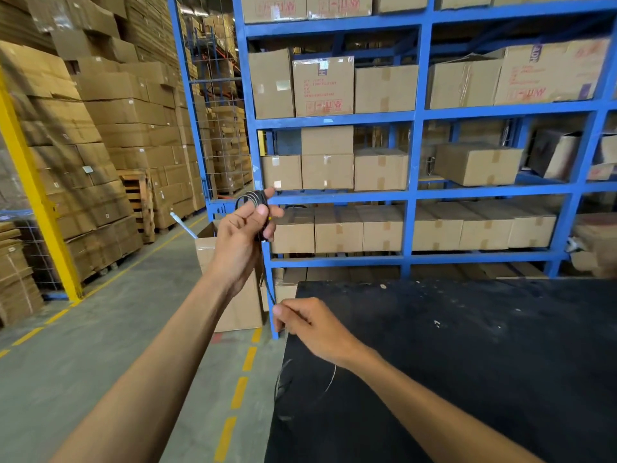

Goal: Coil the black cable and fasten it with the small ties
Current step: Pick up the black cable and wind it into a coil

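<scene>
My left hand (243, 228) is raised in front of the blue rack and grips a small coil of black cable (252, 197), whose loops show above my fingers. One strand hangs from the coil down to my right hand (309, 324), which pinches it at the left edge of the black table (467, 345). Below my right hand, loose cable (283, 384) lies in faint loops on the table's dark top and is hard to make out. No small ties are visible.
A blue shelving rack (414, 195) full of cardboard boxes stands behind the table. An open carton (233, 295) sits on the floor under my left hand. Stacked cartons on pallets (110, 162) fill the left, behind a yellow post (36, 195). Yellow dashes mark the concrete floor.
</scene>
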